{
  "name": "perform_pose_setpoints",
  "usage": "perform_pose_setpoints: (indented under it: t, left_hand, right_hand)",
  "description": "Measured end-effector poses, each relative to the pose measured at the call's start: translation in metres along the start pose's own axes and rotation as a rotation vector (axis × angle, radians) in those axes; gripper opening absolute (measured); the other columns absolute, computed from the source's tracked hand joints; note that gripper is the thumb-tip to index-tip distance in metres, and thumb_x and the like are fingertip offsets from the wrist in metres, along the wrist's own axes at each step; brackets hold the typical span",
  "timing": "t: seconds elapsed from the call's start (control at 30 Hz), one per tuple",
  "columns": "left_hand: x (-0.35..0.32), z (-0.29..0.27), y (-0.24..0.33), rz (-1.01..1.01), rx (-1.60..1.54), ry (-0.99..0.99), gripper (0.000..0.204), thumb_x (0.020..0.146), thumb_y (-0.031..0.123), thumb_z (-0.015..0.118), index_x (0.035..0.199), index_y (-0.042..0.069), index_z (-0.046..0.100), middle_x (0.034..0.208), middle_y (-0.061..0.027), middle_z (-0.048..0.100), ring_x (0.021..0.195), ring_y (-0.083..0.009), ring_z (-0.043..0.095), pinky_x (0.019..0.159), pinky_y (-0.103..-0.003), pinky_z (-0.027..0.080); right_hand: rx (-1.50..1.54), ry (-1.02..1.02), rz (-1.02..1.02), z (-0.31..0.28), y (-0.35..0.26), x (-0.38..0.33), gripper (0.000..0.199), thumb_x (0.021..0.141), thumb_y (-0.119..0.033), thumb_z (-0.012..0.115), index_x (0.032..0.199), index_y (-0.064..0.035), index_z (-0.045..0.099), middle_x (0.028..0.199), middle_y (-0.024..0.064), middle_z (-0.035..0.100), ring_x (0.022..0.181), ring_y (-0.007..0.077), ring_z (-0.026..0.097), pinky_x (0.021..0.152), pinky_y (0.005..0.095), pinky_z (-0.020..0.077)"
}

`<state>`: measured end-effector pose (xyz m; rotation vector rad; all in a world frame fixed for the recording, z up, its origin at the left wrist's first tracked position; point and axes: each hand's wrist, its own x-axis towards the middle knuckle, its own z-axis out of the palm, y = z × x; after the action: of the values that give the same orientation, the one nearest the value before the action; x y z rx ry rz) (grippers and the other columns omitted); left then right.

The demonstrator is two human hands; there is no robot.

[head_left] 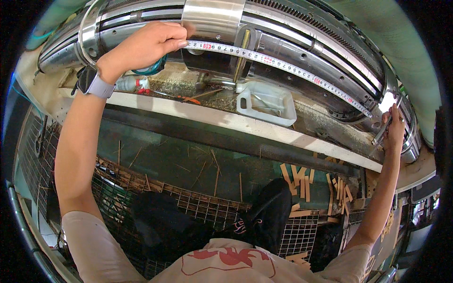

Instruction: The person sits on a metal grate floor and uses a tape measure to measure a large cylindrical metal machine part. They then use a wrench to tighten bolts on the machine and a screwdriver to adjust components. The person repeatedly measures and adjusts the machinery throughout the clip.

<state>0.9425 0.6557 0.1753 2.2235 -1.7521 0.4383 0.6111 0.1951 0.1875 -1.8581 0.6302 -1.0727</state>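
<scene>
Tape measure (283,63) stretched along machine ring (302,42); left hand (141,45) fingers pinch its end, right hand (394,127) apparently grips far end.

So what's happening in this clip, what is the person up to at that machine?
A person is stretching a measuring tape across the curved metal ring of a large round machine. The left hand pinches one end of the tape against the ring near a shiny steel block; the right hand holds the far end by the rim. The tape is pulled taut between them. On the ledge below sit a white plastic jug and a small bottle.
</scene>
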Motion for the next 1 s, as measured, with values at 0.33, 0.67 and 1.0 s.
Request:
perform_pose_setpoints:
  t: [0.33, 0.67, 1.0]
  left_hand:
    - [0.0, 0.003, -0.003, 0.064, 0.015, 0.068, 0.024, 0.089, 0.017, 0.05, 0.075, 0.0, 0.04, 0.069, -0.0125, 0.04, 0.063, -0.027, 0.04, 0.061, -0.036, 0.035]
    - [0.0, 0.0, -0.005, 0.035, 0.029, 0.004, 0.02, 0.087, 0.016, 0.05, 0.08, -0.002, 0.043, 0.074, -0.0121, 0.043, 0.07, -0.0261, 0.045, 0.067, -0.034, 0.039]
    - [0.0, 0.0, -0.008, 0.02, 0.041, -0.019, 0.018, 0.087, 0.015, 0.05, 0.081, -0.002, 0.045, 0.076, -0.0118, 0.044, 0.071, -0.0248, 0.045, 0.068, -0.033, 0.04]
  right_hand:
    - [0.101, -0.015, 0.013, 0.006, -0.001, 0.007, 0.024, 0.093, -0.032, 0.046, 0.082, -0.0108, 0.045, 0.056, 0.0, 0.047, 0.034, 0.0061, 0.029, 0.029, 0.0202, 0.0196]
    - [0.15, -0.041, 0.004, 0.016, -0.007, 0.006, 0.026, 0.094, -0.031, 0.046, 0.077, -0.0117, 0.047, 0.063, -0.0012, 0.049, 0.04, 0.0029, 0.03, 0.029, 0.018, 0.0197]
    - [0.189, -0.022, 0.005, 0.018, -0.006, 0.007, 0.027, 0.095, -0.031, 0.044, 0.078, -0.0099, 0.048, 0.063, -0.0015, 0.047, 0.04, 0.0029, 0.03, 0.029, 0.0181, 0.0205]
